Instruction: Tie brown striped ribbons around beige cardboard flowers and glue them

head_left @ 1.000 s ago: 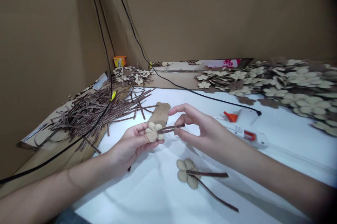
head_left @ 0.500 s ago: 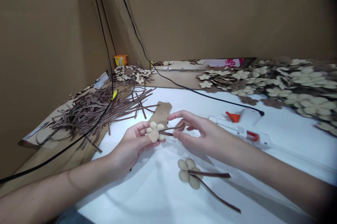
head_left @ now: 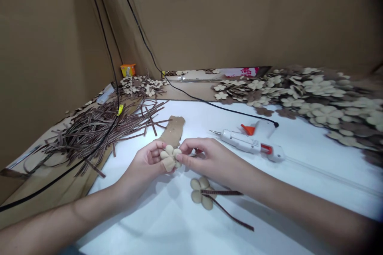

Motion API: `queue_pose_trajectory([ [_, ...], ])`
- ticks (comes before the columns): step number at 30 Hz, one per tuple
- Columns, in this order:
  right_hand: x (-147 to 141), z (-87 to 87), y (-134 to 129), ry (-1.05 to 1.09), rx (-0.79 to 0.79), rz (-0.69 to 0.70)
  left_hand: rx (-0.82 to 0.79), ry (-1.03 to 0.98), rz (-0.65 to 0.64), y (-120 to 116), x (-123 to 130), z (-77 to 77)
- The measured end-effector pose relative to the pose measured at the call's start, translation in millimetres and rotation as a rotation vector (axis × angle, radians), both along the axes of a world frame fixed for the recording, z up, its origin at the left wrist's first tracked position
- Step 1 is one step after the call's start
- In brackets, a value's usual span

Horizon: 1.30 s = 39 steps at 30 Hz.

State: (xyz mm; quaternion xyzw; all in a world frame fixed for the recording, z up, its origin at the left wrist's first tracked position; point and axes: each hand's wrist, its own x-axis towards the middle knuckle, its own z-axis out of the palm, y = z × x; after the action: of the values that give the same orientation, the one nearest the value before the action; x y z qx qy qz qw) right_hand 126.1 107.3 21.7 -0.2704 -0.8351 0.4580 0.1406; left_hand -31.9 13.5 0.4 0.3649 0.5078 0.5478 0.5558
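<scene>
A beige fabric flower [head_left: 169, 152] is gripped between the thumb and fingers of my left hand [head_left: 151, 160]. A tan strip, like a bandage, covers that thumb's tip. My right hand [head_left: 200, 154] pinches the flower's right edge, thumb on top; its fingers hide the brown ribbon strips on that side. Just below lies a second beige flower [head_left: 196, 196] on the white table, with two brown ribbon strips [head_left: 229, 212] running from its middle to the right. A cardboard piece [head_left: 174, 129] lies right behind the held flower.
A white hot glue gun [head_left: 239, 141] with an orange trigger lies right of my hands. Behind it, flower cutouts [head_left: 323, 103] are heaped. Ribbon strips [head_left: 98, 131] are piled at left. A black cable [head_left: 194, 95] crosses the table. An orange box [head_left: 128, 70] stands in the corner.
My right hand has moved left onto the flower and closed on its edge; before, its fingers were at the ribbon ends. The view has shifted slightly right.
</scene>
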Motion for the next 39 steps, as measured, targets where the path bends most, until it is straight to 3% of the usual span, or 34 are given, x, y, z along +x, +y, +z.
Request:
queue_pose_trajectory([
  [10, 0.5, -2.2, -4.6, 0.078, -0.223, 0.059, 0.012, 0.079, -0.08, -2.9, 1.4, 7.1],
  [22, 0.2, -7.7, -5.6, 0.052, -0.321, 0.034, 0.084, 0.229, 0.006, -7.5, 4.2, 9.5],
  [30, 2.4, 1.0, -1.9, 0.085, -0.265, 0.023, 0.159, 0.265, -0.002, -13.5, 2.0, 8.0],
  [36, 2.2, 7.1, -1.3, 0.103, -0.062, 0.001, 0.14, 0.221, 0.008, -12.8, 1.5, 9.9],
  [39, 2.3, 10.6, -1.1, 0.112, -0.055, -0.013, 0.151, 0.217, 0.005, -13.3, 1.0, 9.9],
])
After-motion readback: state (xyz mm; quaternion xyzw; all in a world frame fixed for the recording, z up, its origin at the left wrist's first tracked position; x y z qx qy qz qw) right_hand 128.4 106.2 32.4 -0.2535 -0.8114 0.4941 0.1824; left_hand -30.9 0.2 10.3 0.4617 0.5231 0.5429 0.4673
